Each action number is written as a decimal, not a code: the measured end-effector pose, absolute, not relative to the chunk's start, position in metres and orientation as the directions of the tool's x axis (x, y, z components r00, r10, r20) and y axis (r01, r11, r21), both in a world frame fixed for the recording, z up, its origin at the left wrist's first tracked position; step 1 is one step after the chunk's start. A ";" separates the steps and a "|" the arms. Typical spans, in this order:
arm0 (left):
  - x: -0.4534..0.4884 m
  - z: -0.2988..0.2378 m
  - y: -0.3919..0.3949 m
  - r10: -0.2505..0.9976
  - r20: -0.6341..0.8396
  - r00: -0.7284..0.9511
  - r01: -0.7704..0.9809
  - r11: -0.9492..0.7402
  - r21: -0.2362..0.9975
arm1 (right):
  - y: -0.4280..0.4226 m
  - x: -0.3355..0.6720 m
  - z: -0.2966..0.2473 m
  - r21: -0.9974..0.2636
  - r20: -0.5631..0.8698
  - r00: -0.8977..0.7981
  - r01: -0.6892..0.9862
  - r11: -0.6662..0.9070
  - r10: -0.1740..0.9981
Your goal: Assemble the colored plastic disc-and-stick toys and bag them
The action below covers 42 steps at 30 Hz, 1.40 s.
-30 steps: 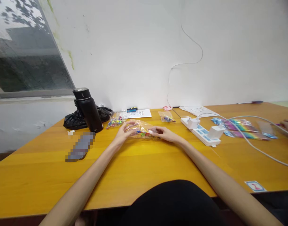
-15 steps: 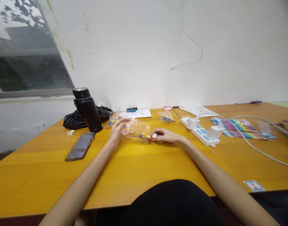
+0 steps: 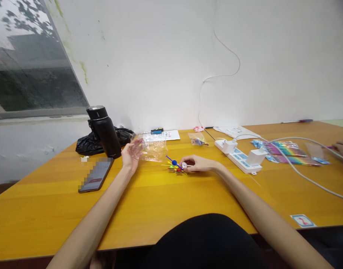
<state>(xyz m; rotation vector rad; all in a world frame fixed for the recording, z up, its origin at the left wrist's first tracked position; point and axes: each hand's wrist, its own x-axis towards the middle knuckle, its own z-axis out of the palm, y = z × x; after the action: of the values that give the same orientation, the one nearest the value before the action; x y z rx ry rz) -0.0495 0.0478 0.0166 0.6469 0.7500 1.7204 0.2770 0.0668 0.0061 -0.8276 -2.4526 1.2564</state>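
My left hand point(image 3: 130, 156) is closed on a clear plastic bag point(image 3: 153, 149), raised at an angle over the table and looking empty. Across from it, my right hand point(image 3: 199, 164) pinches a small bundle of thin coloured plastic parts point(image 3: 175, 167), blue, yellow, green and red, low at the tabletop. A round white piece point(image 3: 184, 165) shows at my right fingertips, with a white stick between the fingers. What exactly the parts form is too small to make out.
A black bottle point(image 3: 104, 132) and a phone point(image 3: 97, 175) are at left. Behind my hands lies a second bag of coloured parts point(image 3: 198, 140). A power strip point(image 3: 241, 158) with cables sits right of my right hand, near rainbow-coloured sticks point(image 3: 289, 151). Another person's hand point(image 3: 342, 149) is at far right.
The coloured parts have come out of the clear bag and now show bare at my right fingers. My left hand has moved left with the bag.
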 end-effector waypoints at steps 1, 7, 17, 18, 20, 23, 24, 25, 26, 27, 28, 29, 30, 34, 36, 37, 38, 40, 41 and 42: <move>-0.052 0.016 0.049 0.962 0.053 -0.267 -0.641 -0.218 0.736 | 0.066 0.276 0.006 -0.805 -0.024 -0.804 0.367 0.466 0.594; -0.067 0.017 0.056 0.928 0.093 -0.361 -0.596 -0.306 0.743 | 0.062 0.274 0.011 -0.804 -0.037 -0.810 0.372 0.464 0.585; -0.086 -0.004 0.071 0.864 0.261 -0.431 0.299 -0.136 0.945 | 0.065 0.271 0.003 -0.803 -0.057 -0.803 0.390 0.451 0.593; -0.087 -0.006 0.071 0.858 0.278 -0.432 0.341 -0.130 0.931 | 0.064 0.270 0.004 -0.802 -0.059 -0.800 0.394 0.448 0.597; -0.089 -0.010 0.071 0.847 0.305 -0.436 0.419 -0.109 0.902 | 0.062 0.270 0.006 -0.801 -0.062 -0.796 0.399 0.445 0.602; -0.089 -0.012 0.069 0.830 0.311 -0.462 0.493 -0.051 0.868 | 0.060 0.269 0.008 -0.808 -0.057 -0.804 0.385 0.446 0.592; -0.088 -0.012 0.068 0.823 0.311 -0.476 0.514 -0.026 0.857 | 0.060 0.269 0.009 -0.811 -0.053 -0.810 0.376 0.448 0.584; -0.087 -0.011 0.066 0.813 0.316 -0.489 0.542 -0.001 0.840 | 0.060 0.269 0.009 -0.813 -0.048 -0.813 0.370 0.450 0.581; -0.084 -0.009 0.064 0.800 0.332 -0.499 0.576 0.019 0.817 | 0.060 0.269 0.009 -0.811 -0.041 -0.811 0.368 0.455 0.583; -0.081 -0.006 0.061 0.784 0.366 -0.502 0.622 0.033 0.782 | 0.060 0.269 0.009 -0.808 -0.032 -0.806 0.369 0.460 0.591; -0.077 -0.003 0.059 0.764 0.415 -0.494 0.670 0.030 0.742 | 0.060 0.269 0.008 -0.806 -0.021 -0.800 0.369 0.463 0.600; -0.073 0.001 0.056 0.738 0.479 -0.476 0.706 -0.005 0.709 | 0.060 0.269 0.008 -0.808 -0.009 -0.792 0.365 0.463 0.610; -0.067 0.006 0.052 0.715 0.545 -0.439 0.726 -0.076 0.683 | 0.060 0.268 0.007 -0.812 0.003 -0.783 0.361 0.458 0.621; -0.035 0.018 0.034 0.758 0.647 -0.085 0.575 -0.493 0.653 | 0.058 0.265 0.006 -0.825 0.015 -0.748 0.366 0.431 0.663; -0.017 0.018 0.023 0.782 0.606 0.142 0.464 -0.594 0.657 | 0.056 0.264 0.007 -0.829 0.005 -0.737 0.375 0.415 0.676; -0.008 0.015 0.018 0.790 0.562 0.245 0.428 -0.608 0.668 | 0.056 0.264 0.008 -0.834 -0.001 -0.736 0.374 0.406 0.677; -0.001 0.012 0.013 0.791 0.518 0.326 0.405 -0.612 0.679 | 0.055 0.263 0.008 -0.838 -0.005 -0.736 0.373 0.399 0.677; 0.010 0.005 0.006 0.764 0.436 0.475 0.391 -0.627 0.674 | 0.055 0.263 0.010 -0.836 -0.011 -0.733 0.380 0.396 0.680; 0.013 0.002 0.004 0.752 0.401 0.523 0.395 -0.630 0.668 | 0.054 0.262 0.011 -0.832 -0.016 -0.729 0.389 0.395 0.684; 0.015 -0.001 0.003 0.746 0.371 0.553 0.402 -0.629 0.665 | 0.053 0.262 0.012 -0.830 -0.027 -0.726 0.399 0.389 0.687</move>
<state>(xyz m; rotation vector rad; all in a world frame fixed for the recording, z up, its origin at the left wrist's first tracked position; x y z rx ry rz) 0.0147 0.0026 -0.0011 2.2750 0.9237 0.8854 0.2618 0.0533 0.0117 -0.9473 -2.3313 1.2598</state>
